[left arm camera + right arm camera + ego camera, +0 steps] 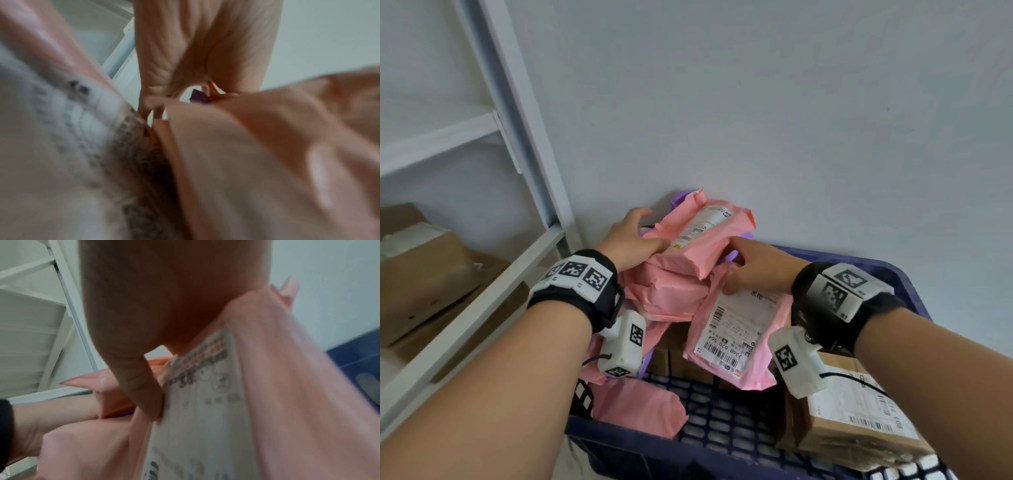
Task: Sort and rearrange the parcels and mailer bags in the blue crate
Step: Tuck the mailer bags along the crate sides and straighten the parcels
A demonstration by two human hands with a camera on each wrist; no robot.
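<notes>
A blue crate (722,414) stands against the wall. My left hand (633,236) grips a stack of pink mailer bags (671,284) from the left, thumb on the top bag (709,236), which is lifted above the crate. My right hand (753,263) pinches the upper edge of another pink mailer (739,332) with a white barcode label; it hangs down over the crate. In the right wrist view the thumb (144,394) presses on that label (205,410). A purple bag (678,198) peeks out behind the stack. The left wrist view shows my left hand (195,48) among blurred pink bags.
A labelled brown cardboard box (859,421) lies in the crate's right side, and a loose pink mailer (637,404) in its near left corner. More brown boxes show under the hanging bag. A white metal shelf (482,315) with cardboard boxes (424,274) stands at the left.
</notes>
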